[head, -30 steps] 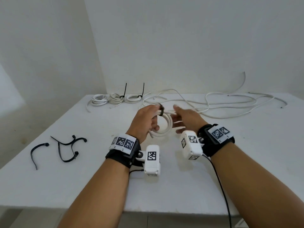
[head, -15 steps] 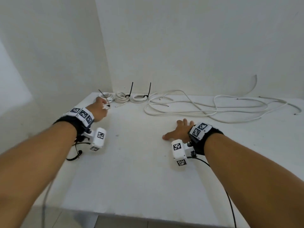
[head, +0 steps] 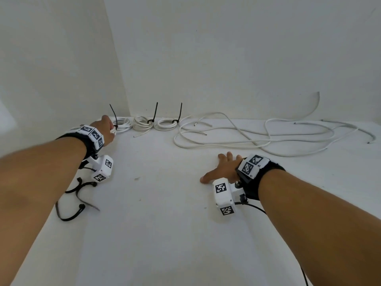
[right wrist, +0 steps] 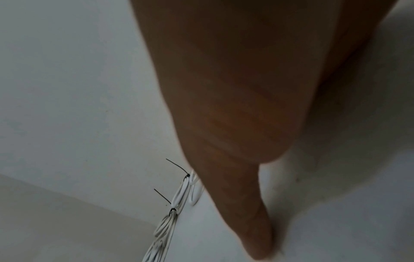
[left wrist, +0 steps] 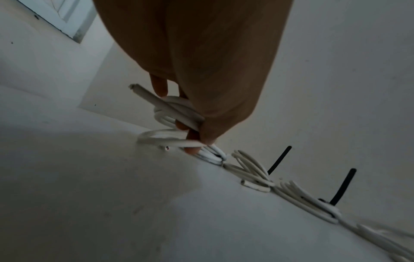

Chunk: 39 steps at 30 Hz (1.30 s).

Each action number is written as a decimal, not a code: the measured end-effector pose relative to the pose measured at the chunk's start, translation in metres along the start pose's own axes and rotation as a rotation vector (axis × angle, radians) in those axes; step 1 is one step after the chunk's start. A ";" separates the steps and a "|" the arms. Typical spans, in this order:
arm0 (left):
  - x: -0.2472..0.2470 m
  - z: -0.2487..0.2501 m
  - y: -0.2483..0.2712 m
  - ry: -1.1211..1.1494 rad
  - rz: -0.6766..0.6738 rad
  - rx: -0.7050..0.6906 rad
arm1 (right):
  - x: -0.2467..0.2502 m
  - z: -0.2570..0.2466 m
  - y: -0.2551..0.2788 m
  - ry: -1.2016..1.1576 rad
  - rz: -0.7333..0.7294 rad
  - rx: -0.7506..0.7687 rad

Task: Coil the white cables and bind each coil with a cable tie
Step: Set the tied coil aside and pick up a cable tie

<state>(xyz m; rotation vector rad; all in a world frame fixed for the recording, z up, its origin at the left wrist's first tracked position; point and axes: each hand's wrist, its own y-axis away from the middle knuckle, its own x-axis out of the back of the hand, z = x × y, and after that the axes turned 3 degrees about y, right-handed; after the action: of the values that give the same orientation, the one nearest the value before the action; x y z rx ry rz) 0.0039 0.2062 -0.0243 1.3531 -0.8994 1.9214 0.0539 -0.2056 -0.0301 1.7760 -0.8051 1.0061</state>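
Tied coil (left wrist: pixel 177 113) in left hand's (head: pixel 107 129) curled fingers at table's (head: pixel 165 223) far-left edge; right hand (head: pixel 222 170) flat, empty

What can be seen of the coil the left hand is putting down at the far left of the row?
The leftmost coil is white round cable wound in a few loops, bound by a black cable tie whose tail sticks up. It sits at the table's back edge by the wall corner, beside two other tied coils. The left hand's fingers curl around its loops; one cut end pokes out.
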 end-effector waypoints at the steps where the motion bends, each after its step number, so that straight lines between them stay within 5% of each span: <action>1: -0.003 -0.001 -0.002 0.006 -0.031 0.001 | 0.001 0.000 0.000 -0.003 0.002 0.002; 14: 0.014 0.001 0.003 -0.105 -0.162 -0.049 | 0.005 -0.001 0.003 -0.001 -0.005 0.007; 18: 0.028 0.014 0.011 -0.088 -0.013 -0.075 | 0.002 0.000 0.002 -0.012 -0.002 0.003; 21: 0.033 0.043 0.021 0.031 0.019 -0.181 | 0.001 0.000 0.000 -0.007 0.004 -0.005; 25: 0.022 0.108 0.039 0.040 -0.160 -0.401 | 0.000 0.001 -0.003 0.010 -0.011 -0.009; 32: -0.010 0.197 0.043 0.069 -0.230 -0.512 | -0.005 0.003 -0.009 0.039 -0.003 -0.022; 39: -0.031 0.222 0.031 -0.176 -0.336 -0.528 | -0.007 0.005 -0.016 0.021 -0.009 -0.025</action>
<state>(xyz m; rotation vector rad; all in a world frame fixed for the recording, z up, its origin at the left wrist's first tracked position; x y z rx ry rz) 0.1064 0.0058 -0.0048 1.2588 -1.0880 1.2141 0.0656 -0.2036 -0.0433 1.7439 -0.7926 1.0027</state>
